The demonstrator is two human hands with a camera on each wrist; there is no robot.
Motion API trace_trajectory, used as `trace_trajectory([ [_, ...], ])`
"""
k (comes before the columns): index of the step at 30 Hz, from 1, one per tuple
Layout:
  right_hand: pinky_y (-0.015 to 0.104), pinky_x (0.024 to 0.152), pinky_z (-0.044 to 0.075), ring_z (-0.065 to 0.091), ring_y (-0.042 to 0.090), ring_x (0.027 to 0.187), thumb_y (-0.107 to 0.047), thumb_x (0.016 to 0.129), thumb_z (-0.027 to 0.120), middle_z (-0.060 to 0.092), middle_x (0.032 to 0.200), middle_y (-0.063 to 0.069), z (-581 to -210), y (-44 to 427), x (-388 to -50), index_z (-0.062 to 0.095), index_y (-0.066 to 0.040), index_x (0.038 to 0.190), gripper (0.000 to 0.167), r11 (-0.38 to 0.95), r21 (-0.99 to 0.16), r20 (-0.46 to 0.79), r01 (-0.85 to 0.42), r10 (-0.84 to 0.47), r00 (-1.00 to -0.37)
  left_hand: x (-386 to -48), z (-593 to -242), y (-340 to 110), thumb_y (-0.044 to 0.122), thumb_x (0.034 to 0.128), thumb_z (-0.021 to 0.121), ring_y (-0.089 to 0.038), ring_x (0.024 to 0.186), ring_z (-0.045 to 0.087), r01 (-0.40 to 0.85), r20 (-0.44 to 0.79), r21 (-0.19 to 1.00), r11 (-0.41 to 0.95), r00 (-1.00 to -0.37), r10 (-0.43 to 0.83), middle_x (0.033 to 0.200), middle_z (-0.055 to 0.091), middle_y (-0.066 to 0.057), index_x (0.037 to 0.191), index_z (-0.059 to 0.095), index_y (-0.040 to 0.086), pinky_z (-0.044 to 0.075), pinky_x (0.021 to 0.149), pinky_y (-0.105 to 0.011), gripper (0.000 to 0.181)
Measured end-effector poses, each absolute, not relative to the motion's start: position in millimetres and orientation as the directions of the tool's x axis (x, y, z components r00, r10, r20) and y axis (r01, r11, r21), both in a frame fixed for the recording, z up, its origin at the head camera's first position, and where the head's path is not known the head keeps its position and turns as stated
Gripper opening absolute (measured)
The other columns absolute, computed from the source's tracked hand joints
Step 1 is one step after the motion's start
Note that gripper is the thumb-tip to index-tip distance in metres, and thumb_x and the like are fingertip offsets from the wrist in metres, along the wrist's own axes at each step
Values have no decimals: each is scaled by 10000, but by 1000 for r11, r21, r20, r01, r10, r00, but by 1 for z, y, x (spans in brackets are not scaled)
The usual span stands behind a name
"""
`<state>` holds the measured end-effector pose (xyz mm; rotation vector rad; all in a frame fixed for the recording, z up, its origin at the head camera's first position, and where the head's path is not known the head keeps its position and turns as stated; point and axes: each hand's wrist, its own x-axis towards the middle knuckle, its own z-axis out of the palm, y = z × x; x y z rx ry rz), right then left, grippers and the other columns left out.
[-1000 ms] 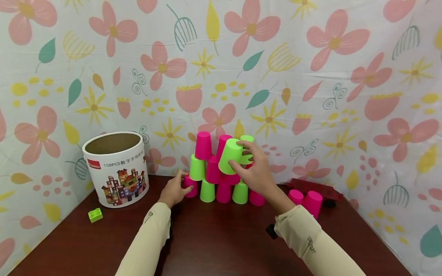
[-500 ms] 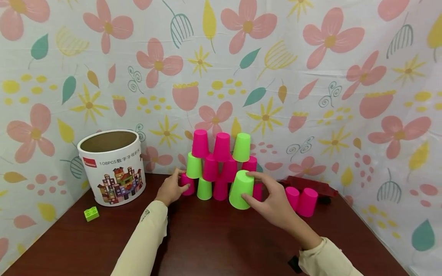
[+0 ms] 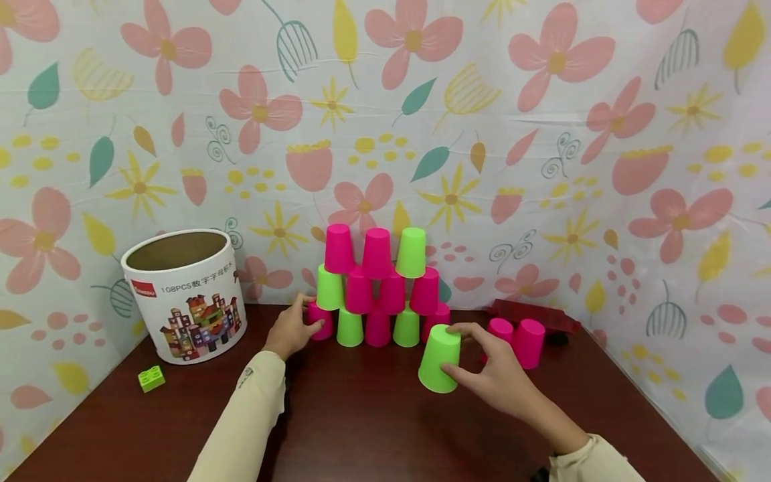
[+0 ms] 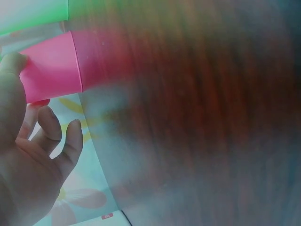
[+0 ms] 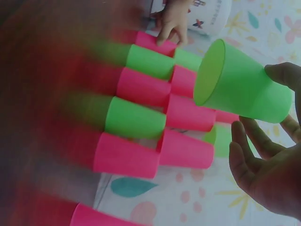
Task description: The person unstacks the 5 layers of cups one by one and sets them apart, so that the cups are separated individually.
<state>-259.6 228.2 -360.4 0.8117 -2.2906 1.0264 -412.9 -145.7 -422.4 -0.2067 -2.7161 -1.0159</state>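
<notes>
Just in front of the right end of the stacked cups (image 3: 359, 292), we see the right hand (image 3: 502, 371) pinching a green cup (image 3: 438, 363) between thumb and fingers, mouth down and off the table (image 3: 355, 422). From the head view it covers part of the bottom row's last cup. At the row's other end the left hand (image 3: 290, 330) grips a pink cup (image 3: 323, 323); we can hardly make out its fingers behind, and the left wrist view cuts that hand off. Two loose pink cups (image 3: 530, 345) stand beyond the right hand, one partly hidden. A dark red object (image 3: 530, 314) behind them we cannot identify.
</notes>
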Motion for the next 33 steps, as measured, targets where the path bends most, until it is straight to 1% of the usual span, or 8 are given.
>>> trace_trajectory([
  [3, 259, 671, 506, 605, 125, 862, -172, 788, 855, 665, 1063, -63, -365, 239, -257, 602, -175, 1210, 492, 571, -475, 618, -669, -325, -716, -412, -423, -145, 305, 910, 727, -346, 1172, 588, 212, 262, 634, 744, -964, 51, 1342, 580, -141, 1392, 428, 181, 487, 883, -522, 581],
  [8, 269, 708, 521, 622, 110, 844, -163, 775, 863, 666, 1052, -75, -368, 252, -256, 603, -173, 1207, 505, 606, -457, 609, -651, -320, -725, -411, -420, -147, 301, 912, 725, -357, 1160, 590, 220, 267, 632, 743, -962, 58, 1331, 579, -151, 1391, 422, 164, 486, 882, -522, 583],
  [12, 285, 730, 533, 627, 128, 854, -181, 783, 859, 665, 1061, -73, -372, 259, -257, 602, -175, 1209, 498, 619, -475, 584, -626, -310, -750, -411, -421, -147, 289, 917, 721, -358, 1164, 589, 218, 270, 629, 746, -961, 53, 1340, 571, -152, 1392, 413, 161, 483, 898, -523, 580],
  [18, 284, 697, 542, 639, 150, 850, -183, 785, 857, 671, 1038, -42, -378, 268, -260, 603, -166, 1202, 489, 638, -510, 546, -577, -278, -790, -410, -423, -144, 275, 921, 713, -364, 1163, 583, 208, 263, 644, 736, -964, 42, 1330, 573, -172, 1402, 402, 154, 477, 903, -529, 586],
  [21, 290, 694, 544, 644, 154, 847, -196, 788, 855, 670, 1027, -29, -380, 270, -262, 605, -166, 1202, 485, 639, -526, 530, -561, -270, -804, -410, -423, -144, 282, 919, 714, -358, 1169, 578, 197, 253, 650, 734, -967, 35, 1333, 573, -164, 1400, 409, 162, 474, 902, -527, 583],
  [29, 357, 706, 563, 648, 145, 836, -204, 800, 847, 663, 1000, -4, -381, 276, -268, 600, -145, 1209, 482, 636, -541, 512, -550, -270, -816, -410, -422, -143, 291, 923, 708, -346, 1165, 582, 192, 247, 649, 736, -968, 35, 1336, 573, -155, 1405, 401, 168, 479, 899, -519, 584],
  [33, 365, 702, 568, 650, 153, 826, -206, 804, 843, 660, 982, 8, -383, 280, -271, 598, -124, 1210, 481, 638, -543, 501, -546, -275, -820, -409, -422, -143, 293, 920, 708, -355, 1171, 577, 187, 241, 652, 735, -970, 34, 1330, 578, -161, 1401, 403, 167, 476, 903, -525, 583],
])
